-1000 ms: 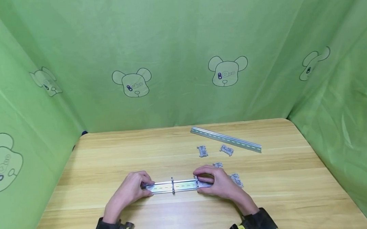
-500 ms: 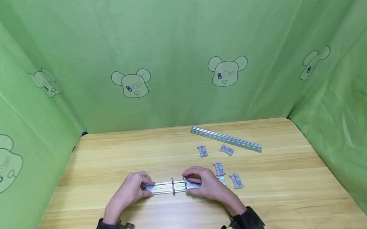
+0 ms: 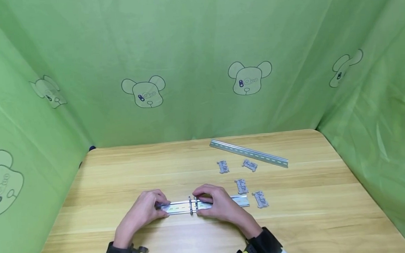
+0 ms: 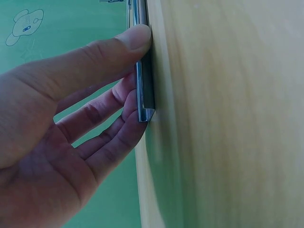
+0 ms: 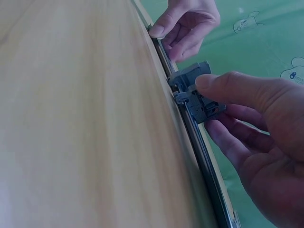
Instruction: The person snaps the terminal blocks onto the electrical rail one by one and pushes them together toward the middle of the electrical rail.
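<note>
1. At the lower centre, the left hand (image 3: 146, 207) pinches the left end of a metal rail (image 3: 179, 208).
2. The right hand (image 3: 221, 204), apart from it, pinches a gray clip (image 3: 196, 203) on that rail, beside a second clip (image 3: 191, 206), and hides part of the rail.
3. Right of centre, four loose pieces (image 3: 241, 186) lie on the table (image 3: 123, 171), two near the rail's right end.
4. Beyond them slants another rail (image 3: 249, 153); green cloth (image 3: 191, 29) fills the top.

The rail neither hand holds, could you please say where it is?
In the head view, the rail lies slanted near the far edge of the table, right of centre, beyond two grey pieces.
</note>
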{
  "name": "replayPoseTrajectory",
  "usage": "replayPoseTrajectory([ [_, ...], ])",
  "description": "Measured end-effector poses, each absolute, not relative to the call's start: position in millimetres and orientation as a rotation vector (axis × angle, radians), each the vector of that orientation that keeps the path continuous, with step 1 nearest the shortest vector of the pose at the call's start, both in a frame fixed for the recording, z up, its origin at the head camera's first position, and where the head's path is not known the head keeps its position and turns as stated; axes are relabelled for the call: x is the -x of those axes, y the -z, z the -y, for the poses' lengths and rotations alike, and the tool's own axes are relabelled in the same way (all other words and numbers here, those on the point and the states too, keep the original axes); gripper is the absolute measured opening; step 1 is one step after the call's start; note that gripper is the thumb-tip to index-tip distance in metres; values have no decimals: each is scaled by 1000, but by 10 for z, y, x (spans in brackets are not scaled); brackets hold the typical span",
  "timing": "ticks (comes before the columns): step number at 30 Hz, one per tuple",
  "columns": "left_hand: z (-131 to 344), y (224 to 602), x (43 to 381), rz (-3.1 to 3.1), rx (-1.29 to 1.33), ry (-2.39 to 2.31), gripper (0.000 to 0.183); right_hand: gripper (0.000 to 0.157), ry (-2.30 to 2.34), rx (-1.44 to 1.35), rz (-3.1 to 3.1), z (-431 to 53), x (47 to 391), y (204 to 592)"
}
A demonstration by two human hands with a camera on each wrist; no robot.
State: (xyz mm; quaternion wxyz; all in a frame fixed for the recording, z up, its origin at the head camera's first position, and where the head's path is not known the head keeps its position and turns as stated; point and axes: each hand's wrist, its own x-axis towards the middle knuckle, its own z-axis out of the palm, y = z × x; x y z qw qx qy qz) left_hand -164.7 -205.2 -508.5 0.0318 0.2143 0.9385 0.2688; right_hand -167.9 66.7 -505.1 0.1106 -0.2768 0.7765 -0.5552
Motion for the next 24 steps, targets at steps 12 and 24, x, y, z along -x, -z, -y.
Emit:
replayPoseTrajectory([
  [12, 2065, 5101, 1650, -2890, -683, -842, 33, 54, 1605, 786, -2310, -630, 1724, 5174],
  [24, 2073, 5087, 1644, -2882, -671, -835, 33, 40, 1555, 861, -2552, -1090, 1866, 5017],
])
